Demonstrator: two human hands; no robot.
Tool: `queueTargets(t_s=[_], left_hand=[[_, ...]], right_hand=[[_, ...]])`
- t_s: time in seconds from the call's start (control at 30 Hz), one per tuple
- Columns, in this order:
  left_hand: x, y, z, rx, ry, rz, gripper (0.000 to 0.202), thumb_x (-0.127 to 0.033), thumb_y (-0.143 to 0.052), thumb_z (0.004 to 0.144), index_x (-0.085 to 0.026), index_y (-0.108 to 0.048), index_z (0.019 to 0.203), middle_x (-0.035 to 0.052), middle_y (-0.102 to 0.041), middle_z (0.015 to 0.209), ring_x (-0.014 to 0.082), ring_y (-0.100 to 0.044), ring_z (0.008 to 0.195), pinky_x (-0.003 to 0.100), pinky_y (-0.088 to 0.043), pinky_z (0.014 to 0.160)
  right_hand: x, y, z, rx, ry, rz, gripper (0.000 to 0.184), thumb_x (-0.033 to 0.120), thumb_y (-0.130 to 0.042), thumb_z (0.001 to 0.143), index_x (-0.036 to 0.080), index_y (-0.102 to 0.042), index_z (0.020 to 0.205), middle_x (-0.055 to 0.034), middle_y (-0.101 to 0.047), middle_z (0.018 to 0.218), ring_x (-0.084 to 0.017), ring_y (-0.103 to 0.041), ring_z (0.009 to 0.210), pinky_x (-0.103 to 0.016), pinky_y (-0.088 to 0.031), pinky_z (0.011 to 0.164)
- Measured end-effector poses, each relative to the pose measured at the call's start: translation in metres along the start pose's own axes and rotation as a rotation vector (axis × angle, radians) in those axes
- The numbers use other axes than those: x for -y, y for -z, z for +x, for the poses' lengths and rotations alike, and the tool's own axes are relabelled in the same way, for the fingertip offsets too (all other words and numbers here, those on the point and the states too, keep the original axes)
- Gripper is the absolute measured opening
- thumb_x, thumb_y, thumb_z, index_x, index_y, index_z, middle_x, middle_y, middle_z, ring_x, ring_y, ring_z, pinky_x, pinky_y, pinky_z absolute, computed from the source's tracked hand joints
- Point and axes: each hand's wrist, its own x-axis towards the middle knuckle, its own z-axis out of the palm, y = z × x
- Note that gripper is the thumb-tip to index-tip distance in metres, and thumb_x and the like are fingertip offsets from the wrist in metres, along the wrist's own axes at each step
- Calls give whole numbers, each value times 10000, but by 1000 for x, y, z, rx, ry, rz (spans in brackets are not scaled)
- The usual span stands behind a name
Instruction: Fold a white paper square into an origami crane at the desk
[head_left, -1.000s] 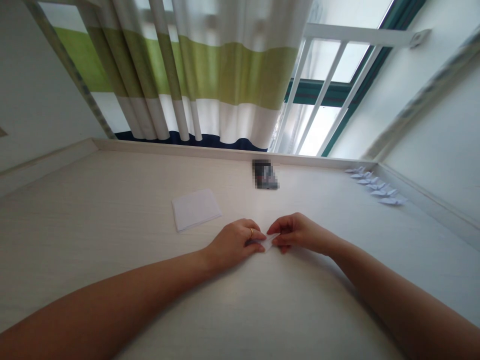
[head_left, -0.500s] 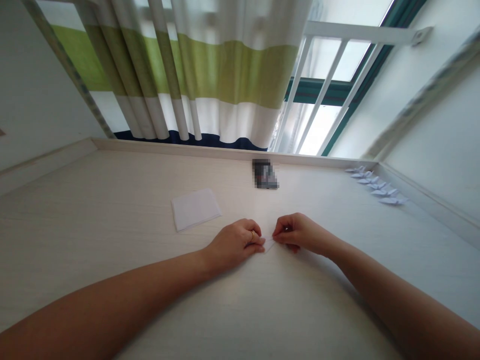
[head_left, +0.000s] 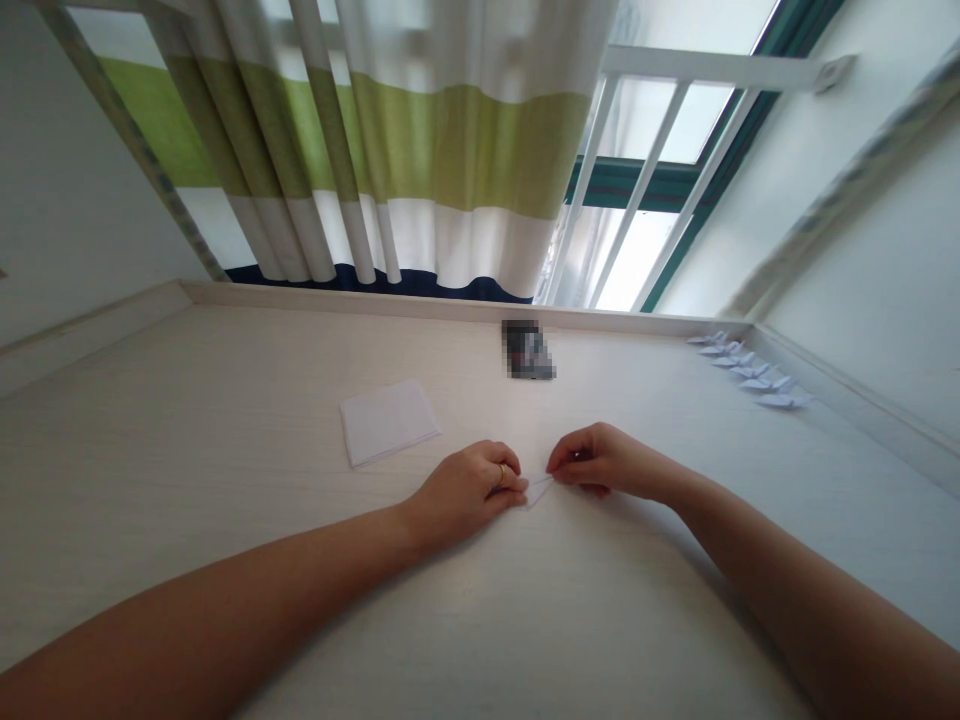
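Note:
A small folded piece of white paper (head_left: 538,488) is held between my two hands, just above or on the pale table. My left hand (head_left: 480,485), with a ring on one finger, pinches its left end. At the paper's right tip, my right hand (head_left: 589,462) grips it between thumb and fingertips. Much of the paper is hidden by my fingers, so its full shape cannot be made out. Beyond my left hand lies a stack of white paper sheets (head_left: 390,422).
Several folded white paper figures (head_left: 757,375), like cranes, stand in a row at the far right. A dark pixelated item (head_left: 529,350) lies near the back edge of the white table (head_left: 225,420). Behind it are a striped curtain (head_left: 465,150) and a white railing (head_left: 645,180).
My right hand has moved very slightly away from the left, and a bit more of the folded paper shows between them. The whole view has shifted a little.

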Motion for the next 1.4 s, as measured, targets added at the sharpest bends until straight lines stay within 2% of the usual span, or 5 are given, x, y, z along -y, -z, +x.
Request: queueTargets(t_s=[0.2,0.5,0.6,0.87,1.4], left_hand=[[0,0,-2,-1,-73,75,256,-256,-450,815,-222,-605,1015,38,-611,983,152,-517,886,274,-421,799],[0,-1,0,41,-122,105,251,-241,-427,827,-214,-650,939,6,-648,1007,145,-511,809,266,-435,768],[0,0,0,38,-120,96,247,-238,-433,825,-212,-650,939,4,-649,1010,143,-515,810,261,-438,766],[0,1,0,51,-123,128,257,-249,-418,832,-220,-647,946,-10,-646,1022,141,-519,811,258,-432,766],[0,-1,-2,33,-114,137,255,-251,-419,830,-232,-649,938,-14,-648,1017,142,-528,810,259,-448,744]], right_hand=[[1,-2,1,-16,-49,-11,136,148,-507,606,138,-611,693,51,-465,460,-47,-396,366,-168,-308,372],[-2,4,1,-40,-42,5,132,180,-522,634,131,-616,712,42,-476,469,-53,-396,372,-177,-302,372],[-3,6,1,-60,48,-16,170,240,-545,675,135,-632,776,29,-497,523,-67,-420,431,-196,-341,421],[-5,3,5,-30,511,-326,146,283,-621,687,171,-678,762,-40,-570,740,-140,-521,747,-245,-417,693],[-4,3,2,0,492,-329,152,201,-514,761,140,-598,649,-23,-536,712,-102,-507,652,-201,-400,597]])
